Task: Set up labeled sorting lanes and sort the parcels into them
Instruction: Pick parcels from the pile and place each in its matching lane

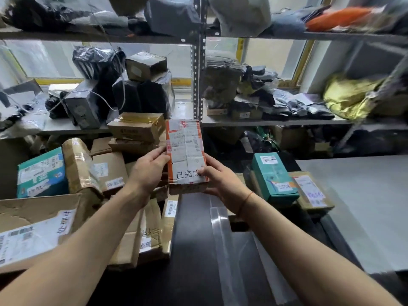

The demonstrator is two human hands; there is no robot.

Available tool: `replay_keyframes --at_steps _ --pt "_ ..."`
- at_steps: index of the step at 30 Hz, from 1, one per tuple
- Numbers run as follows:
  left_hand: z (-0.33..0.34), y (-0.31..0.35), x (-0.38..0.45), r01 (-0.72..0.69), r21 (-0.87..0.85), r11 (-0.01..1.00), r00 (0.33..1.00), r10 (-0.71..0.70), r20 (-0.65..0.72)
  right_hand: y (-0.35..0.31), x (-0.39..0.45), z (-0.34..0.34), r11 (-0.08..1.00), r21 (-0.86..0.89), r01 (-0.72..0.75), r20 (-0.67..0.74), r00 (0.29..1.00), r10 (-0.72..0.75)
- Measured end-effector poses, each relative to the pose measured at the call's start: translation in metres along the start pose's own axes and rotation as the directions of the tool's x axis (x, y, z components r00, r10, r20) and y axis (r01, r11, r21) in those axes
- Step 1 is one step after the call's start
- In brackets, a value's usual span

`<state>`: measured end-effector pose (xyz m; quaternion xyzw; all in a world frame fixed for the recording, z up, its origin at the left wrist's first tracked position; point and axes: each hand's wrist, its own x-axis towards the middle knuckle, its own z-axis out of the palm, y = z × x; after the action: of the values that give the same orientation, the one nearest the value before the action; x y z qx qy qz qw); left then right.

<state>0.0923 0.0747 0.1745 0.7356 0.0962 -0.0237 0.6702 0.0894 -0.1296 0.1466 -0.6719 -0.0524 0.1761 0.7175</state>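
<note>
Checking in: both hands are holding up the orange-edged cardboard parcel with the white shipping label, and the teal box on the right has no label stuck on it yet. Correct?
Not quite. The head view shows the teal box already carries a handwritten white label. The rest holds: left hand and right hand hold up the orange-edged cardboard parcel.

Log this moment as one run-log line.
left hand: grips parcel | right hand: grips parcel | parcel: held up, label facing camera
</note>
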Motion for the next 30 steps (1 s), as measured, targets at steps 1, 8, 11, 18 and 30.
replay_keyframes --at_steps 1,8,11,18,30 --pt "0.019 0.001 -0.001 0.009 0.0 1.0 1.0 -0.009 0.008 0.0 -0.005 -0.017 1.0 -0.003 -0.009 -0.005 1.0 0.009" --pt "0.148 0.0 -0.008 0.048 -0.019 0.999 0.997 -0.047 0.061 0.005 -0.038 -0.145 0.999 0.009 -0.041 -0.072 0.997 0.041" --pt "0.197 0.001 -0.008 0.054 -0.017 0.998 0.992 -0.052 0.119 0.007 -0.052 -0.193 0.998 0.004 -0.065 -0.122 0.99 0.065" --pt "0.286 0.0 0.021 0.097 0.073 0.993 0.952 -0.114 0.284 0.011 -0.064 -0.283 0.994 0.006 -0.108 -0.293 0.95 0.105" --pt "0.356 -0.036 0.083 0.222 0.172 0.96 0.916 -0.265 0.3 0.038 -0.024 -0.348 0.964 -0.072 -0.255 -0.3 0.928 0.223"
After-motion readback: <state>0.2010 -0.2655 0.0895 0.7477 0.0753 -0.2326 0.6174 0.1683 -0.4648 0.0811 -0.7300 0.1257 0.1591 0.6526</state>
